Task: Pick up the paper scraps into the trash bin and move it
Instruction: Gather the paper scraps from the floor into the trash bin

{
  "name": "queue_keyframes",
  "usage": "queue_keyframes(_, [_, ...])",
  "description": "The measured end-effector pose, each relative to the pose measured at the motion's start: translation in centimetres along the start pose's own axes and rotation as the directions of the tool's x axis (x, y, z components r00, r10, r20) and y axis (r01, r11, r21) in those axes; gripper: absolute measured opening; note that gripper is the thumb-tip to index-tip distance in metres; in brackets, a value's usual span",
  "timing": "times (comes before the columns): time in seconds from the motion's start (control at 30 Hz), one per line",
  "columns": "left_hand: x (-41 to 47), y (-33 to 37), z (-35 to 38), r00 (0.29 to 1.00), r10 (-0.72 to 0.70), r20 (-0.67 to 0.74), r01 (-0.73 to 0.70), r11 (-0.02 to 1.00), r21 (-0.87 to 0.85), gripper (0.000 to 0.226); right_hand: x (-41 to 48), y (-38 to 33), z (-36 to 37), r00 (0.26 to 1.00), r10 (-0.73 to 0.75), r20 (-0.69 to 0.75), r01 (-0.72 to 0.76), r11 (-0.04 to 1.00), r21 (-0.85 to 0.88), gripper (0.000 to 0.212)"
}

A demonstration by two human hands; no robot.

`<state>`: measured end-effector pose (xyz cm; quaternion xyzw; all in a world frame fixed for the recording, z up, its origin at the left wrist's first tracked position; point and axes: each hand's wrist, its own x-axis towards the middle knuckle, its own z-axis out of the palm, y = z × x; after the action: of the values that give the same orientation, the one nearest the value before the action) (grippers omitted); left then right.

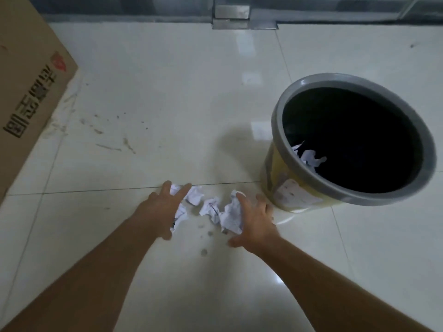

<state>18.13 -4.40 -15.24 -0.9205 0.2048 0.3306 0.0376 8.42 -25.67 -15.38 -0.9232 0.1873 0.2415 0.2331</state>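
Head view: left hand (160,207) and right hand (257,222) flank the crumpled paper scraps (215,208) on floor just left of trash bin (287,188), fingers spread, nothing gripped. Risk: loose two-hand scoop drops small scraps.

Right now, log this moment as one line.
left hand open | right hand open | both flank paper scraps on floor | some paper inside trash bin

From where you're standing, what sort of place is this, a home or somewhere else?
Probably an office or shop entrance, though I can't be sure. The floor is large glossy pale tiles, a metal fitting like a glass door's sits at the far edge, and a printed cardboard box stands at the left.
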Motion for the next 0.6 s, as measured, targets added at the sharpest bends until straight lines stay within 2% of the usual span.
queue_keyframes(0.1, [0.9, 0.8, 1.4, 0.998, 0.058, -0.003, -0.058, 0.998, -0.028, 0.124, 1.3, -0.4, 1.4, 0.999, -0.010, 0.034, 0.009, 1.000, 0.028, 0.117])
queue_keyframes(0.27, [2.9, 2.3, 3.5, 0.997, 0.070, -0.032, -0.075, 0.974, -0.215, 0.098, 2.4, -1.8, 3.6, 0.997, -0.071, 0.035, 0.067, 0.993, 0.100, 0.104])
queue_keyframes(0.37, [4.0, 4.1, 4.7, 0.990, 0.132, -0.043, -0.138, 0.955, -0.263, 0.066, 2.3, -2.5, 4.6, 0.994, -0.097, 0.056, 0.085, 0.979, 0.187, 0.094])
queue_keyframes(0.47, [4.4, 5.2, 5.1, 0.994, 0.014, -0.110, -0.057, 0.915, -0.398, 0.029, 2.2, -3.1, 4.6, 0.992, -0.108, 0.058, 0.086, 0.950, 0.301, 0.077])
queue_keyframes(0.6, [3.8, 5.6, 4.5, 0.987, -0.048, -0.156, -0.017, 0.921, -0.390, 0.035, 1.6, -3.6, 3.4, 0.989, -0.146, 0.023, 0.131, 0.935, 0.331, 0.065])
